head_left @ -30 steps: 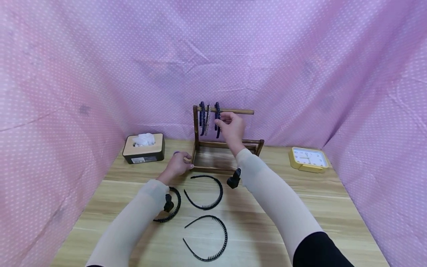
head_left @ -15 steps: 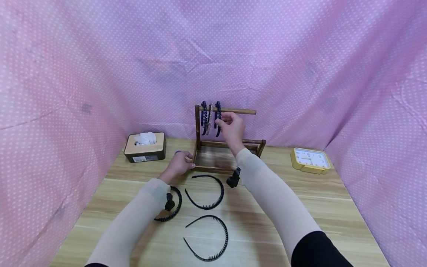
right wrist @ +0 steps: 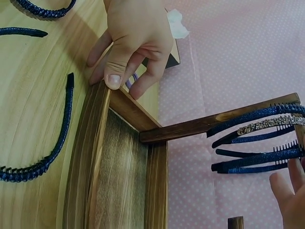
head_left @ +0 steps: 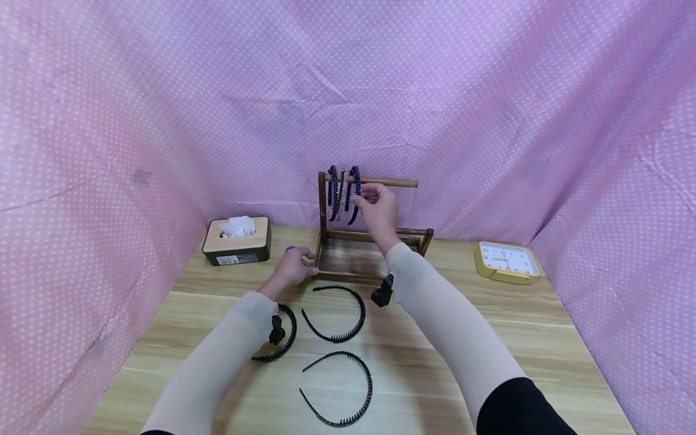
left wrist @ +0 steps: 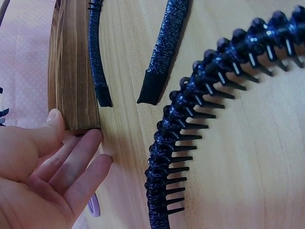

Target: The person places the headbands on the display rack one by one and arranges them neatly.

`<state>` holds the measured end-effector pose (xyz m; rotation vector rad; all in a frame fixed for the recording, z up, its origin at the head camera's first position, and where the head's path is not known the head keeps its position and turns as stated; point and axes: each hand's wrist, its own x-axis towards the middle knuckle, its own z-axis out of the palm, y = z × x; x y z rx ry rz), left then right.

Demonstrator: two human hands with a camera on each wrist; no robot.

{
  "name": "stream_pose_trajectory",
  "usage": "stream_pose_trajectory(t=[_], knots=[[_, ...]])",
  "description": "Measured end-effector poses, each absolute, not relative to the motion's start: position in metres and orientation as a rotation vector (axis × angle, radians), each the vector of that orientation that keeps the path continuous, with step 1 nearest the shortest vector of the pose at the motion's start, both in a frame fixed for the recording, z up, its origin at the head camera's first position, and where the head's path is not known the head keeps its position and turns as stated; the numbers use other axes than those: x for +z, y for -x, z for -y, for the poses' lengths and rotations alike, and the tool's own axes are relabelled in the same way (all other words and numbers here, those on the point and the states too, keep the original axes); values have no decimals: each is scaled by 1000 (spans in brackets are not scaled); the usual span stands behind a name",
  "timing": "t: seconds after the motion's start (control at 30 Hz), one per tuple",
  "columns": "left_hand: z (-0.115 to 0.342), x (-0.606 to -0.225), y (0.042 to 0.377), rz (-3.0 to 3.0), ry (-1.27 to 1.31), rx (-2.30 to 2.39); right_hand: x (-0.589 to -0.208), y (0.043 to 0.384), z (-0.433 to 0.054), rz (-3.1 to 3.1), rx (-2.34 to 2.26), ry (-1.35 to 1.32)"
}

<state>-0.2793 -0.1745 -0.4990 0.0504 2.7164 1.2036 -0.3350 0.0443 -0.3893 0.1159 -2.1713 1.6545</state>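
A brown wooden rack [head_left: 322, 205] with a tray base and a horizontal top bar stands at the back of the table. My left hand [head_left: 290, 267] grips the base's front left corner, thumb on one side and fingers on the other, as the left wrist view [left wrist: 62, 167] shows too. With thumb and fingertips, my right hand [head_left: 380, 211] pinches a dark toothed headband [head_left: 356, 175] hanging over the bar. Left of it hang a sparkly headband [head_left: 342, 202] and a dark headband [head_left: 333, 208]. In the right wrist view these headbands [right wrist: 257, 157] partly overlap.
Three dark headbands lie on the table: one in the middle [head_left: 363, 311], one nearer [head_left: 370, 386], and one partly under the left forearm [head_left: 293, 332]. A tissue box [head_left: 236, 241] stands left, a yellow clock [head_left: 505, 263] right. Pink dotted cloth [head_left: 348, 90] surrounds the table.
The pinched headband has tilted slightly, its lower end swinging left towards the sparkly one. My left hand stays on the rack's corner, and the headbands on the table lie as before.
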Motion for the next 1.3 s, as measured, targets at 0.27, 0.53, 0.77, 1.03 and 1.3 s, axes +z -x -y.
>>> stream_pose_trajectory(t=[0.27,0.53,0.77,1.03,1.3], knots=[[175,-499,279,-2713,-60,1199,-384,324,-68,2214,1713,-204],[176,-497,278,-2723,-69,1179,-378,309,-121,2272,1620,-223],[176,-497,278,-2714,-70,1191,-393,294,-187,2321,1582,-198],[176,-496,277,-2725,-54,1192,-432,279,-241,2471,1550,-14],[174,-497,276,-2733,-69,1203,-474,273,-261,2707,1592,-4]])
